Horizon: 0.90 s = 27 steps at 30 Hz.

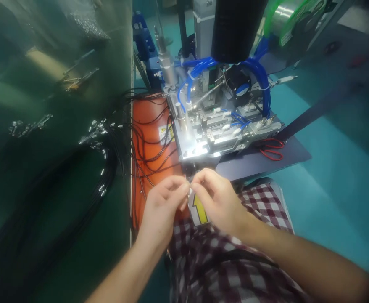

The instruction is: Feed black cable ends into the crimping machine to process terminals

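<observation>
My left hand and my right hand meet fingertip to fingertip in front of the metal machine. Both are closed in a pinch, thumb against index finger. Whatever sits between the fingertips is too small to make out. Just below them is a label with a yellow arrow, partly covered by my right hand. To the left of my fingers lies an orange surface crossed by thin black cables.
A dark green table on the left holds a bundle of black cables with metallic ends. Blue tubes arch over the machine. A green-rimmed wire spool is at the upper right, and a red wire loop lies right of the machine.
</observation>
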### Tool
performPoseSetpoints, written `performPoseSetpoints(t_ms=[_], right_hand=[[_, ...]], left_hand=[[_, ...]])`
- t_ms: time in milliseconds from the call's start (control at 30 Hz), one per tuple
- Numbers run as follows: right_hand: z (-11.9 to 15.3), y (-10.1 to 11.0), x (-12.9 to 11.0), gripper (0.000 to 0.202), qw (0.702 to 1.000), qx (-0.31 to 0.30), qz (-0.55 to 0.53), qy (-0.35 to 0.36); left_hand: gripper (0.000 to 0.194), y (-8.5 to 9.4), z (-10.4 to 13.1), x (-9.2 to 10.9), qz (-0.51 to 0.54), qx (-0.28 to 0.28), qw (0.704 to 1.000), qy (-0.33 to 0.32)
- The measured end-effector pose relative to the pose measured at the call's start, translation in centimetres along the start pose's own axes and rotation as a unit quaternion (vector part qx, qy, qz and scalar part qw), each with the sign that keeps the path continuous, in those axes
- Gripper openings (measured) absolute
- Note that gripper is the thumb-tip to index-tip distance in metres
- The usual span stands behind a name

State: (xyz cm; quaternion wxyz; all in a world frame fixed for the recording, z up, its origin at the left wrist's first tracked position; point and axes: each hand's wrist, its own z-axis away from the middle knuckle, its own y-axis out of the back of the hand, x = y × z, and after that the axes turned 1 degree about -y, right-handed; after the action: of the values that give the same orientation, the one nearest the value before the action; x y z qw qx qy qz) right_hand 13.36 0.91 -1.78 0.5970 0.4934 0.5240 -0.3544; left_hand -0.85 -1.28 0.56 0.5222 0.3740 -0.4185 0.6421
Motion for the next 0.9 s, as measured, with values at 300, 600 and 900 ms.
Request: performPoseSetpoints(t_ms=[300,600,900], right_hand=[[-1.2,1.6,0.8,0.009,0.999,0.029,0.019,0.010],[-1.3,1.4,2.0,0.016,0.997,0.017,-0.050,-0.064],[-2.5,3.6,1.2,0.009,0.988,-0.034,-0.089,-0.118]], left_hand=[[0.022,-1.6,-2.3,0.9,-0.078,0.002,0.996,0.035],[0.019,-1.7,-3.1,-0.4,-0.112,0.022,0.993,-0.006],[0.021,-1.7,-2.8,0.4,-0.146,0.011,0.989,0.032]])
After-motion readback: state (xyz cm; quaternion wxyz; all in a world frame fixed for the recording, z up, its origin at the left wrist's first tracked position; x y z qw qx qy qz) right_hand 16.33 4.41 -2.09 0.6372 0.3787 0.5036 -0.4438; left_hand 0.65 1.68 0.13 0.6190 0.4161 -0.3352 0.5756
